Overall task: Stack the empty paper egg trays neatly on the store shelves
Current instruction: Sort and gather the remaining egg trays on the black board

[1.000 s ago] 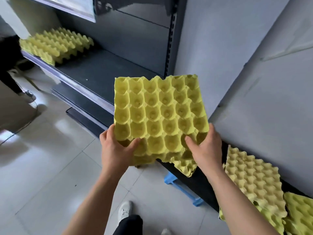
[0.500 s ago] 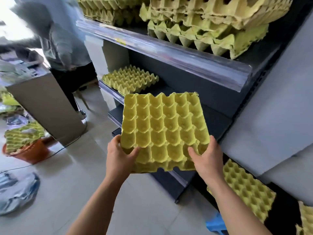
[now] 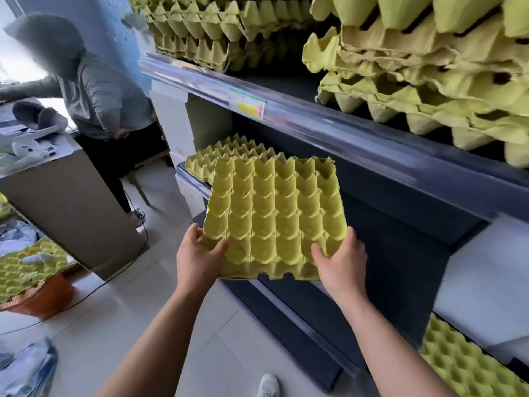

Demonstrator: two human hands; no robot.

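I hold a yellow-green paper egg tray [image 3: 274, 216] in front of the dark store shelves, cups facing up. My left hand [image 3: 197, 253] grips its near left corner, thumb on top. My right hand [image 3: 342, 259] grips the near right corner the same way. Behind the tray, another egg tray [image 3: 226, 151] lies on the middle shelf [image 3: 400, 213]. The upper shelf [image 3: 315, 121] carries two tall stacks of trays [image 3: 429, 67], one further left [image 3: 217, 30].
A person in a grey hooded top [image 3: 94, 93] stands at a counter [image 3: 65, 202] on the left. An orange basket [image 3: 43, 293] with trays sits on the floor. More trays [image 3: 469, 365] lie low at the right. A cable runs across the tiled floor [image 3: 120, 325].
My view has risen from the lower shelf to the upper ones. The held tray moved up and closer to the middle shelf; both hands keep the same grip.
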